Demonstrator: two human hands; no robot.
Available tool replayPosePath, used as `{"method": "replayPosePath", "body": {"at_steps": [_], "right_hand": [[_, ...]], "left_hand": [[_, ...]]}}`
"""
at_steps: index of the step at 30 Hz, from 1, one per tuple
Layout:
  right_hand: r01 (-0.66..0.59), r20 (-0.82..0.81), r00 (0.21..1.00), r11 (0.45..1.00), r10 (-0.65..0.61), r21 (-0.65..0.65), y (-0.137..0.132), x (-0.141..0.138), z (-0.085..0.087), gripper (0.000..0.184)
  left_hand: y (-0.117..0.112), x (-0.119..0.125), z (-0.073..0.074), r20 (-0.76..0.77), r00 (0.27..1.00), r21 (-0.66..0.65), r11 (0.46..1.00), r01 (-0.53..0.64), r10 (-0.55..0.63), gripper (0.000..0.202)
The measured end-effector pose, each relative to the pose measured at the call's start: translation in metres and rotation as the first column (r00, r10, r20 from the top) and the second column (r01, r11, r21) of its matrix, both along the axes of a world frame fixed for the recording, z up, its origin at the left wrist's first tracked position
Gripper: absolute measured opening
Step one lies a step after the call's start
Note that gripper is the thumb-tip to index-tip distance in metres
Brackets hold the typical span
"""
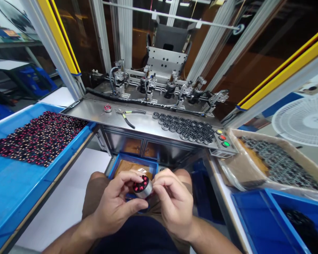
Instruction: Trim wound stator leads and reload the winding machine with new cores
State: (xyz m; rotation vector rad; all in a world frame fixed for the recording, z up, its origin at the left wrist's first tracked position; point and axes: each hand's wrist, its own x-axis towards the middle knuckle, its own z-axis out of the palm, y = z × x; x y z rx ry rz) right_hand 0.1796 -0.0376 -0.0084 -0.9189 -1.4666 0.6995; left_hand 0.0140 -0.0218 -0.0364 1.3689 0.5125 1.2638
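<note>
Above my lap, my left hand (115,199) grips a motor stator (144,190), a round part with a silver side wall and a black top set with red wire coils. It is tilted, with the coil face turned up and to the left. My right hand (176,203) is closed beside it, thumb and fingers pinched together at the stator's right edge. Whatever lies between those fingertips is hidden. A similar red-coiled stator (107,108) sits alone on the steel bench (95,114). Right of it lie cutting pliers (127,118) with black and yellow handles, spread apart.
Many red-coiled parts fill part of a blue tray (5,197) at left. Black and silver rings (185,127) stand in rows on the bench, near a button box (224,141). Behind is a fixture machine (164,88). At right are a lined carton (235,169) and a blue bin (251,215).
</note>
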Motion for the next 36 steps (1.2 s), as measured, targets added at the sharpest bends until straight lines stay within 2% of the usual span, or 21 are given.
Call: {"method": "replayPosePath", "body": {"at_steps": [3, 5, 9, 15, 19, 23, 26, 29, 31, 32, 34, 35, 36], "right_hand": [[-0.125, -0.194, 0.977, 0.973, 0.087, -0.192, 0.001, -0.002, -0.004, 0.02], [-0.227, -0.321, 0.938, 0.932, 0.131, -0.283, 0.003, -0.003, -0.008, 0.023], [-0.337, -0.462, 0.875, 0.865, 0.143, -0.372, 0.003, -0.004, -0.017, 0.026], [-0.351, -0.49, 0.864, 0.837, 0.117, -0.42, 0.003, -0.005, -0.022, 0.029], [-0.332, -0.466, 0.875, 0.86, 0.128, -0.387, 0.005, -0.007, -0.02, 0.029], [-0.229, -0.343, 0.933, 0.919, 0.112, -0.322, 0.007, -0.007, -0.013, 0.027], [-0.112, -0.174, 0.981, 0.979, 0.082, -0.17, 0.008, -0.003, -0.005, 0.021], [-0.05, 0.072, 0.996, 0.996, 0.045, 0.072, 0.008, 0.006, 0.004, 0.014], [-0.076, 0.228, 0.973, 0.973, 0.025, 0.217, 0.008, 0.013, 0.009, 0.011], [-0.095, 0.294, 0.956, 0.959, 0.012, 0.269, 0.008, 0.015, 0.011, 0.01], [-0.12, 0.388, 0.922, 0.934, -0.021, 0.336, 0.008, 0.019, 0.014, 0.011], [-0.129, 0.411, 0.911, 0.925, -0.033, 0.359, 0.008, 0.021, 0.014, 0.012], [-0.139, 0.42, 0.907, 0.915, -0.036, 0.378, 0.008, 0.022, 0.013, 0.013]], "left_hand": [[0.001, 0.0, 0.002, -0.066, 0.987, 0.244, 0.961, -0.128, 0.148, 0.059], [0.001, 0.001, 0.004, -0.075, 0.973, 0.322, 0.929, -0.183, 0.217, 0.066], [0.0, 0.001, 0.004, -0.102, 0.945, 0.335, 0.905, -0.263, 0.312, 0.069], [-0.003, 0.0, 0.002, -0.117, 0.949, 0.242, 0.935, -0.259, 0.293, 0.069], [-0.005, -0.001, 0.004, -0.12, 0.964, 0.113, 0.968, -0.222, 0.236, 0.068], [-0.007, -0.002, 0.006, -0.076, 0.982, 0.019, 0.985, -0.171, 0.172, 0.056], [-0.007, -0.005, 0.007, -0.055, 0.99, -0.056, 0.989, -0.134, 0.131, 0.054], [-0.001, -0.007, 0.008, 0.097, 0.995, -0.187, 0.981, 0.043, -0.025, 0.062], [0.004, -0.006, 0.007, 0.199, 0.969, -0.315, 0.926, 0.207, -0.149, 0.056], [0.007, -0.005, 0.007, 0.233, 0.943, -0.387, 0.868, 0.312, -0.235, 0.049], [0.01, -0.002, 0.006, 0.3, 0.861, -0.496, 0.704, 0.509, -0.411, 0.046], [0.01, 0.0, 0.006, 0.327, 0.824, -0.526, 0.636, 0.565, -0.462, 0.047], [0.01, 0.001, 0.006, 0.338, 0.814, -0.543, 0.609, 0.578, -0.472, 0.045]]}}
